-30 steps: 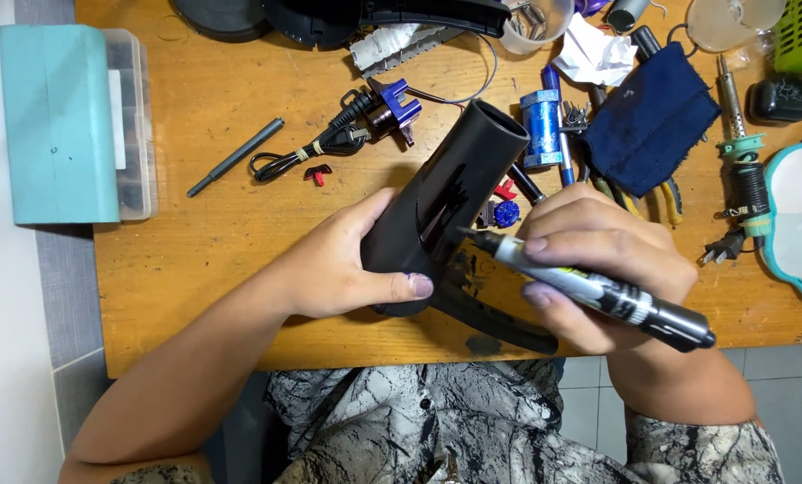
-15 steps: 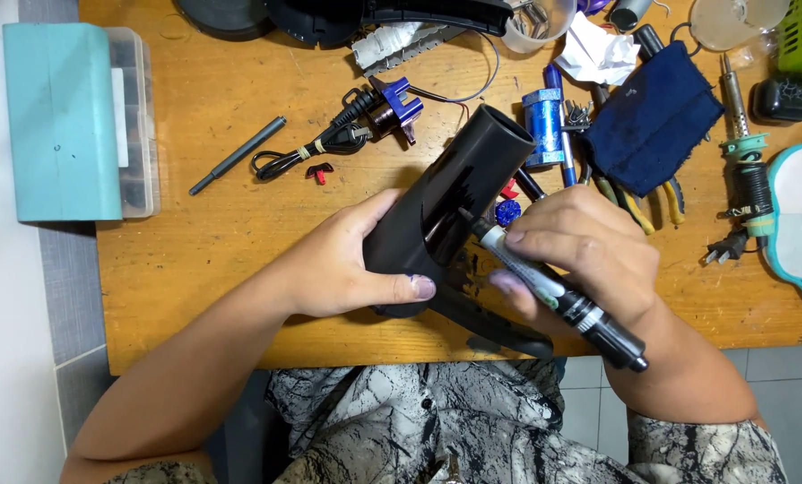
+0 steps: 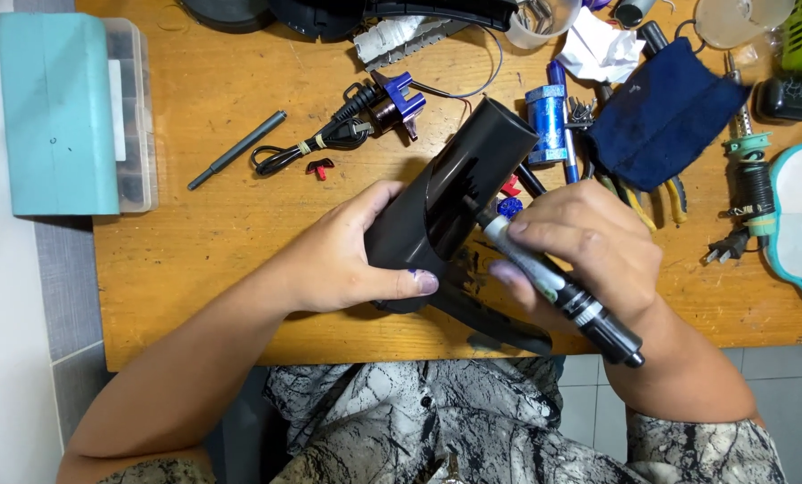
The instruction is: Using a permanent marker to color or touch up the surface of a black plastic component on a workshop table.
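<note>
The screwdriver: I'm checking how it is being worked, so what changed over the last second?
The right hand swung the screwdriver from lying nearly flat to steep, its rear end dropping toward the person, and its tip now sits against the black hair dryer body. The left hand kept the same grip on the dryer; the table clutter stayed put.

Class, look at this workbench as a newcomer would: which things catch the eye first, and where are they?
The black hair dryer body at the centre stands out, gripped by the left hand. The right hand presses a screwdriver into its side. Next come the teal box at the table's left edge and the dark blue cloth at upper right.
</note>
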